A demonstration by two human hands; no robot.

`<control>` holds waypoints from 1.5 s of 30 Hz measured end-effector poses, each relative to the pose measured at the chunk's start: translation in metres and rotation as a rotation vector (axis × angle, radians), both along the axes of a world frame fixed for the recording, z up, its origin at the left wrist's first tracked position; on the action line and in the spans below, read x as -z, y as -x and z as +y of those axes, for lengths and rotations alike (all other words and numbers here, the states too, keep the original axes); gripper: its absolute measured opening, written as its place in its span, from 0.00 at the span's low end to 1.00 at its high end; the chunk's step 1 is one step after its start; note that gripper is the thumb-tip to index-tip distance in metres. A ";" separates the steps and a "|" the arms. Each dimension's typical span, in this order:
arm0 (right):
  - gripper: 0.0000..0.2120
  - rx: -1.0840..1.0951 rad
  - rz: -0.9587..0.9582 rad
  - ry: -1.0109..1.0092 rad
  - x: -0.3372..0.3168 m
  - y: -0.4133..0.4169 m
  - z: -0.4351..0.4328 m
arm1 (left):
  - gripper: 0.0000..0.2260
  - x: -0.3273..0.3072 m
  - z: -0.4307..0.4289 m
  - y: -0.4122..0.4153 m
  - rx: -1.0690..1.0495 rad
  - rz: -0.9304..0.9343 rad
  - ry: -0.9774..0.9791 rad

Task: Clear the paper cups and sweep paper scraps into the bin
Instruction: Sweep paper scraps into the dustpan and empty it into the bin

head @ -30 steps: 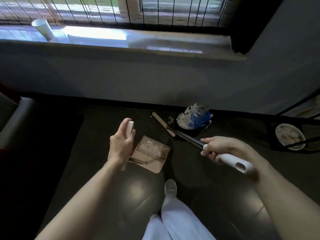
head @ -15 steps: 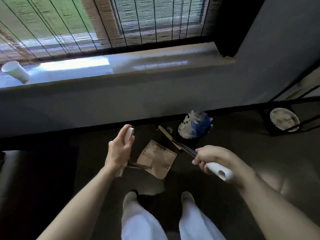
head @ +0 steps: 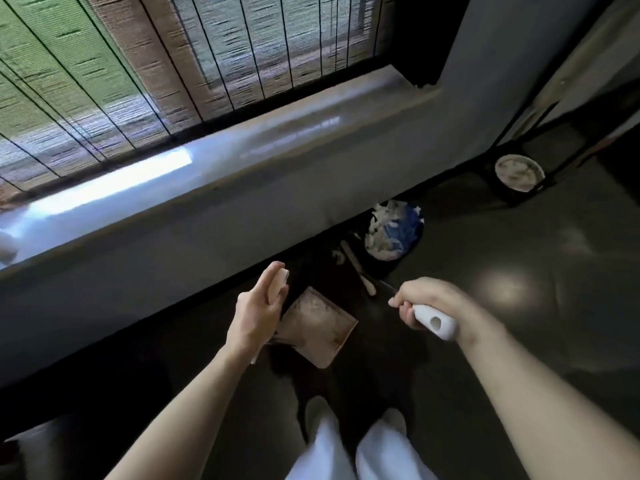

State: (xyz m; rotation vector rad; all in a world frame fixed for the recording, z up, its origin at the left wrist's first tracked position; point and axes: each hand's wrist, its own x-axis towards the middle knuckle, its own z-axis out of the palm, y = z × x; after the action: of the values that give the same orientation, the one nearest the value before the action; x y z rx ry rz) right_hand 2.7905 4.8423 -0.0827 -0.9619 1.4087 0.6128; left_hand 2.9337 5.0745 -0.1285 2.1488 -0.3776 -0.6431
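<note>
One dustpan (head: 317, 329), one broom (head: 434, 322), one bin (head: 388, 265)

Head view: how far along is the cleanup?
Done: white paper scraps fill the blue-lined bin. In hand: left hand grips the brown dustpan, right hand the white broom handle. Left: loose scraps on the floor by the bin; possibly a white cup at the sill's left edge.

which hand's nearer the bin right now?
Right. The right hand, gripping the broom handle, is just short of the bin; the left hand, holding the dustpan handle, is farther off to its left.
</note>
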 end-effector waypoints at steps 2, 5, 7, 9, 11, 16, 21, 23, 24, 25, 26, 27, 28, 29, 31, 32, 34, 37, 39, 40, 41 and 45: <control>0.08 0.015 0.002 -0.006 0.011 -0.023 0.006 | 0.17 0.010 0.005 -0.013 -0.014 0.003 0.011; 0.08 -0.015 -0.008 -0.016 0.028 -0.046 0.019 | 0.14 0.020 0.007 -0.034 -0.047 -0.011 0.046; 0.07 -0.035 -0.009 -0.034 0.032 -0.052 0.028 | 0.13 0.020 0.004 -0.043 -0.036 -0.028 0.049; 0.07 -0.011 -0.014 -0.053 0.029 -0.050 0.034 | 0.14 0.018 0.000 -0.045 -0.008 -0.013 0.058; 0.07 0.062 -0.032 -0.075 0.022 -0.046 0.033 | 0.15 0.015 -0.001 -0.043 0.003 0.007 0.066; 0.04 0.180 -0.070 -0.076 0.004 -0.040 0.035 | 0.17 0.008 -0.003 -0.054 0.056 0.023 0.069; 0.05 0.259 -0.132 -0.033 -0.001 -0.051 0.023 | 0.16 -0.008 -0.008 -0.081 0.096 -0.048 0.044; 0.06 0.279 -0.140 -0.013 -0.001 -0.059 0.017 | 0.16 -0.010 -0.009 -0.093 0.104 -0.059 0.044; 0.06 0.291 -0.144 -0.010 -0.001 -0.064 0.014 | 0.16 -0.011 -0.010 -0.099 0.109 -0.059 0.053; 0.06 0.308 -0.150 -0.012 -0.002 -0.069 0.012 | 0.16 -0.013 -0.011 -0.105 0.114 -0.049 0.068; 0.06 0.332 -0.155 -0.015 -0.002 -0.074 0.011 | 0.15 -0.014 -0.012 -0.111 0.118 -0.028 0.084; 0.05 0.363 -0.158 -0.021 -0.002 -0.081 0.012 | 0.15 -0.014 -0.013 -0.117 0.127 -0.011 0.099; 0.05 0.401 -0.160 -0.027 -0.002 -0.089 0.014 | 0.14 -0.013 -0.014 -0.125 0.143 -0.007 0.107; 0.06 0.445 -0.165 -0.031 -0.001 -0.097 0.017 | 0.14 -0.011 -0.015 -0.133 0.165 -0.010 0.108; 0.08 0.546 -0.193 -0.033 0.003 -0.114 0.027 | 0.13 -0.008 -0.014 -0.149 0.219 -0.005 0.104; 0.08 0.603 -0.212 -0.027 0.004 -0.123 0.032 | 0.13 -0.006 -0.013 -0.158 0.260 -0.004 0.097; 0.07 0.686 -0.224 -0.006 0.004 -0.140 0.039 | 0.12 -0.002 -0.007 -0.174 0.346 -0.016 0.072; 0.05 0.736 -0.212 -0.013 -0.003 -0.164 0.040 | 0.12 0.003 0.001 -0.200 0.437 -0.042 0.044; 0.05 0.772 -0.211 0.022 -0.003 -0.180 0.032 | 0.14 0.008 0.004 -0.215 0.436 -0.044 0.037; 0.05 0.780 -0.213 0.040 -0.002 -0.187 0.027 | 0.13 0.011 0.005 -0.221 0.429 -0.041 0.040; 0.05 0.775 -0.213 0.049 0.000 -0.194 0.022 | 0.12 0.014 0.006 -0.225 0.422 -0.048 0.042; 0.06 0.637 -0.159 0.085 0.020 -0.219 0.010 | 0.15 0.029 0.003 -0.234 0.420 -0.062 0.036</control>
State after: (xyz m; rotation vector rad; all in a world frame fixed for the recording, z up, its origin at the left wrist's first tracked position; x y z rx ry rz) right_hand 3.0098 4.8524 -0.1029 -0.5583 1.4989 0.0011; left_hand 3.1681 5.0771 -0.1572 2.0726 -0.8821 -0.7940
